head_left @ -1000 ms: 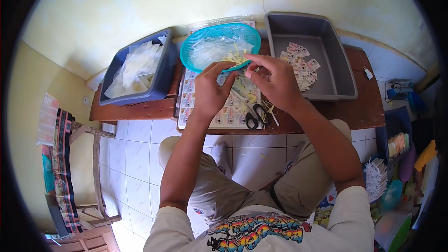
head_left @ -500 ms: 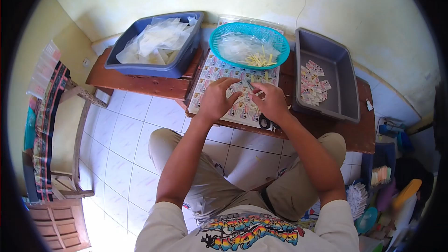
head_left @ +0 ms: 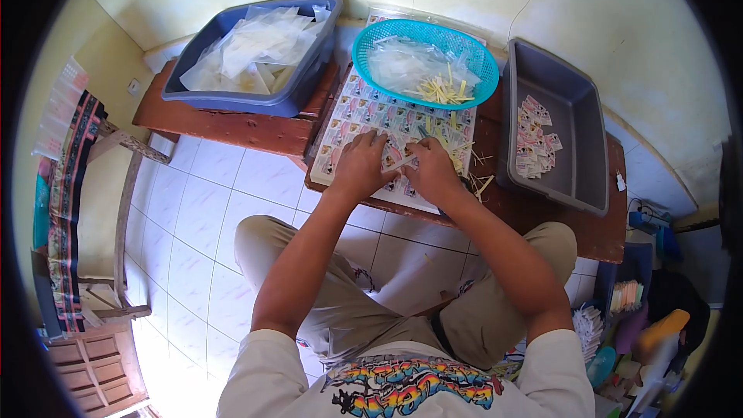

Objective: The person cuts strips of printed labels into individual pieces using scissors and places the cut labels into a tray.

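My left hand (head_left: 358, 166) and my right hand (head_left: 431, 172) face each other low over a sheet printed with small repeated pictures (head_left: 352, 116). A thin whitish strip (head_left: 399, 162) stretches between them, pinched by the thumb and fingers of each hand. Beyond the right fingers shows a grey pointed tip (head_left: 423, 131), perhaps of a cutting tool; its rest is hidden by that hand. Yellowish paper strips (head_left: 458, 153) lie beside the right hand, with more trimmings (head_left: 481, 184) on the wooden bench (head_left: 542, 224).
Behind my hands stands a turquoise basket (head_left: 357, 70) with clear plastic bags and yellow strips. A blue-grey tub (head_left: 232, 104) of plastic bags is at the left. Small printed cards (head_left: 536, 147) lie in a grey tray (head_left: 576, 131) at the right.
My hands have come closer together, and the whitish strip now shows between them. The right hand has moved slightly left and down. The camera view has shifted a little.
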`<state>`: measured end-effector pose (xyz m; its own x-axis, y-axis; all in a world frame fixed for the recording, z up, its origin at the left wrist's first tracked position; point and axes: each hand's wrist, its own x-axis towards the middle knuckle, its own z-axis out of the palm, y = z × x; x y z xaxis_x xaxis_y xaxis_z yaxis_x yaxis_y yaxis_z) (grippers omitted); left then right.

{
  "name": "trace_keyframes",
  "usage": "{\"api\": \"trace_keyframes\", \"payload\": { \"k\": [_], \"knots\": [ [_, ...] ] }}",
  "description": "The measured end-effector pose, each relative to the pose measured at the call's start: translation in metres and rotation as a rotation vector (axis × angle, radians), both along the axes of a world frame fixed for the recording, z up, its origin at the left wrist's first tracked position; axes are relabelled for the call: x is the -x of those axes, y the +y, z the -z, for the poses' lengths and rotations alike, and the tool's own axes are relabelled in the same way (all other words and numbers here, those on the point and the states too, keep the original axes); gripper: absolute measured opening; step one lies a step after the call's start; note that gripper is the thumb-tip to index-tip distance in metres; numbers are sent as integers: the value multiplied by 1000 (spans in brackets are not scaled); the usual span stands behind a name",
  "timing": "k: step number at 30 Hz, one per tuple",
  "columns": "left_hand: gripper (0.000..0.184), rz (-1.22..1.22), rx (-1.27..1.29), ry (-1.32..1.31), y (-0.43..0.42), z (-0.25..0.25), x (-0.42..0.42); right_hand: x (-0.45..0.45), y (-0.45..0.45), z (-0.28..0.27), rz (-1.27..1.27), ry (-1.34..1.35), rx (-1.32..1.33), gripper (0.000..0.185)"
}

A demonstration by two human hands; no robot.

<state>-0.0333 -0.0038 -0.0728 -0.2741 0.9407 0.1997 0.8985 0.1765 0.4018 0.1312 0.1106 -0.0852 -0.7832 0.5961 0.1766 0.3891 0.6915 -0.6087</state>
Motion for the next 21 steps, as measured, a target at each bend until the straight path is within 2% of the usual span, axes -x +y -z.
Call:
{"api": "trace_keyframes", "payload": {
  "k": [8, 13, 21],
  "knots": [
    [82, 40, -14, -79, 2, 6, -2, 0, 3, -6, -12, -20, 26, 47],
    [83, 73, -79, -134, 1, 4, -3, 1, 1, -12, 21, 31, 162, 53],
    [76, 154, -175, -233, -6, -19, -5, -15, 7, -32, 75, -48, 100, 49]
  ]
}}
